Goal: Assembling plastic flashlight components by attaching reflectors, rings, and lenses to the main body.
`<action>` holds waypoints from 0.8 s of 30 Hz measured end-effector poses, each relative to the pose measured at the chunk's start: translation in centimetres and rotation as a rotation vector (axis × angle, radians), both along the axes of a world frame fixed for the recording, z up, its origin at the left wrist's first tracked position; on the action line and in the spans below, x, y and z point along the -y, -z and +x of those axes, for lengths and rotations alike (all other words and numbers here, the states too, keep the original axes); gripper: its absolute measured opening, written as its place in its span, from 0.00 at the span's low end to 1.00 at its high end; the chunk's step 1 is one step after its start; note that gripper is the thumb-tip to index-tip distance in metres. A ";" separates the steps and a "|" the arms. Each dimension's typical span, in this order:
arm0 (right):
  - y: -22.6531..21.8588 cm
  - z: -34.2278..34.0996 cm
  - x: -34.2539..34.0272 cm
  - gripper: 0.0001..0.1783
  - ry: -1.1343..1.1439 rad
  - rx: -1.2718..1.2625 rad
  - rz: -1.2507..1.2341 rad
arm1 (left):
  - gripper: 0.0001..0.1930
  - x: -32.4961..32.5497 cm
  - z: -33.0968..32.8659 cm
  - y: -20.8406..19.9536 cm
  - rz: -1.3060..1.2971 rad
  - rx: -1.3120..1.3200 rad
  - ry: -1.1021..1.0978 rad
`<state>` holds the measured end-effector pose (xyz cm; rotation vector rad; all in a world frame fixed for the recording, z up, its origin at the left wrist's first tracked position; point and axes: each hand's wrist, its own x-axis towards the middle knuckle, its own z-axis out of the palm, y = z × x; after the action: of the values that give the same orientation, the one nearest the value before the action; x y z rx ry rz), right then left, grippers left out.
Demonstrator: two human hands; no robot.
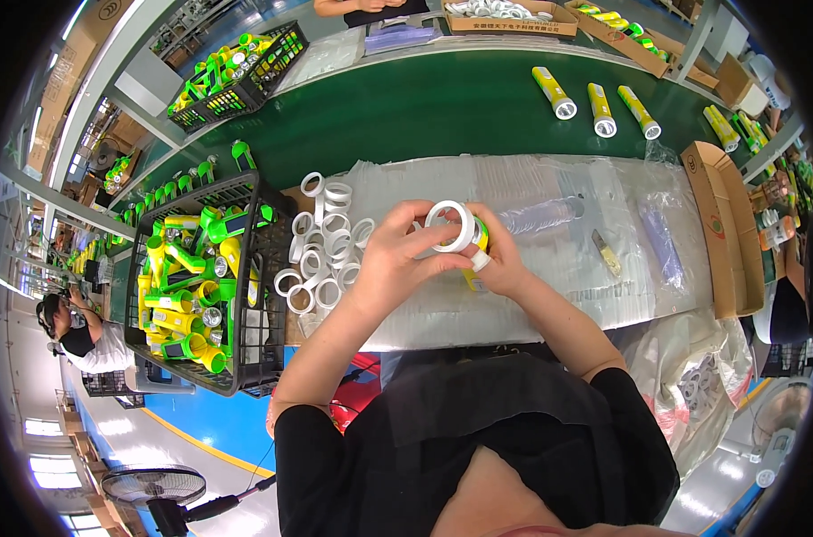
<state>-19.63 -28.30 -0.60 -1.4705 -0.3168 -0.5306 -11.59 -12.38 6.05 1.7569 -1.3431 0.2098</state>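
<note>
In front of my chest, my left hand point(395, 258) is closed around a white plastic ring point(467, 229), fingertips at its rim. Right behind the ring, my right hand point(506, 261) grips a yellow flashlight point(474, 282), mostly hidden by the ring and my fingers. The ring overlaps the flashlight's head; whether it is seated on it I cannot tell. Left of my hands lies a loose heap of white rings point(313, 263) on the work surface point(532, 309). A yellow-handled utility knife point(608, 254) rests to the right.
A black crate point(261, 331) of yellow and green flashlight parts stands at left. Beyond runs a green conveyor belt point(406, 107) carrying finished-looking flashlights point(601, 111). At right are a cardboard box point(721, 231) and a plastic bag point(693, 358). A co-worker's hands point(379, 4) show at the top.
</note>
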 end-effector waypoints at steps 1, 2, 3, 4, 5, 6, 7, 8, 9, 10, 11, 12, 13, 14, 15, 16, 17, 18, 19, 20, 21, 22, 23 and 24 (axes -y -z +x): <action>0.2 -0.1 0.2 0.24 -0.031 -0.024 0.022 | 0.21 0.0 0.0 0.1 0.004 0.002 0.002; 0.3 -0.2 0.3 0.25 -0.063 -0.047 0.043 | 0.21 0.0 -0.1 0.0 0.007 0.003 0.003; 0.5 -0.2 0.5 0.25 -0.064 -0.045 0.043 | 0.21 0.1 -0.1 -0.1 0.008 0.005 0.002; 0.8 -0.2 0.6 0.25 -0.063 -0.052 0.084 | 0.21 0.1 -0.1 -0.2 0.017 0.015 0.000; 0.7 -0.1 0.6 0.26 -0.062 -0.058 0.125 | 0.21 0.2 0.0 -0.3 0.027 0.025 -0.002; 0.4 -0.1 0.7 0.26 -0.060 -0.057 0.124 | 0.21 0.3 -0.1 -0.5 0.026 0.027 0.000; 0.0 -0.2 0.8 0.27 -0.049 0.023 0.117 | 0.22 0.4 -0.3 -0.7 0.043 0.038 0.013; -0.5 -0.2 1.0 0.27 -0.037 0.102 0.110 | 0.23 0.5 -0.4 -0.8 0.061 0.047 0.025; -1.4 -0.4 1.8 0.27 -0.037 0.100 0.108 | 0.23 0.5 -0.5 -0.9 0.059 0.046 0.025; -2.5 -0.7 3.3 0.26 0.031 0.151 -0.193 | 0.23 0.6 -0.5 -1.0 0.073 0.067 0.027; -3.4 -1.1 4.5 0.25 0.106 0.196 -0.495 | 0.24 0.8 -0.5 -1.1 0.087 0.087 0.036; -3.9 -1.4 5.1 0.26 0.166 0.187 -0.500 | 0.24 1.0 -0.6 -1.0 0.083 0.085 0.043; -4.9 -1.7 6.0 0.26 0.172 0.183 -0.505 | 0.25 1.2 -0.7 -0.9 0.093 0.046 0.057; -6.3 -2.0 7.0 0.26 0.149 0.163 -0.647 | 0.26 1.5 -0.9 -0.8 0.102 0.006 0.074; -7.4 -2.2 7.7 0.26 0.127 0.141 -0.788 | 0.26 2.0 -1.1 -0.8 0.097 0.002 0.085; -8.0 -2.3 8.2 0.25 0.099 0.072 -0.837 | 0.25 2.5 -1.2 -0.8 0.099 -0.004 0.092; -8.8 -2.4 8.5 0.25 0.111 0.061 -0.843 | 0.25 3.1 -1.4 -0.7 0.101 -0.010 0.102; -9.8 -2.3 8.5 0.25 0.057 0.027 -0.928 | 0.25 3.5 -1.6 -0.4 0.096 -0.014 0.113; -10.7 -2.1 8.5 0.26 0.001 -0.007 -1.012 | 0.25 3.9 -1.7 0.1 0.092 -0.042 0.107; -11.5 -1.9 8.6 0.26 0.006 -0.015 -1.016 | 0.24 4.2 -1.8 0.5 0.090 -0.069 0.098; -12.1 -1.6 8.7 0.24 -0.082 -0.089 -1.101 | 0.24 4.3 -1.8 0.8 0.087 -0.073 0.108; -12.6 -1.2 8.7 0.23 -0.173 -0.164 -1.182 | 0.23 4.5 -1.8 1.1 0.063 -0.105 0.096; -12.8 -0.7 8.9 0.19 -0.232 -0.216 -1.137 | 0.22 4.7 -1.8 1.3 0.039 -0.138 0.083; -13.0 -0.4 8.8 0.19 -0.228 -0.223 -1.137 | 0.22 4.7 -1.9 1.3 0.038 -0.142 0.090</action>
<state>-20.05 -37.13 12.40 -2.5155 -0.6561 0.0622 -13.47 -17.08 4.72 1.7053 -1.3265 0.0094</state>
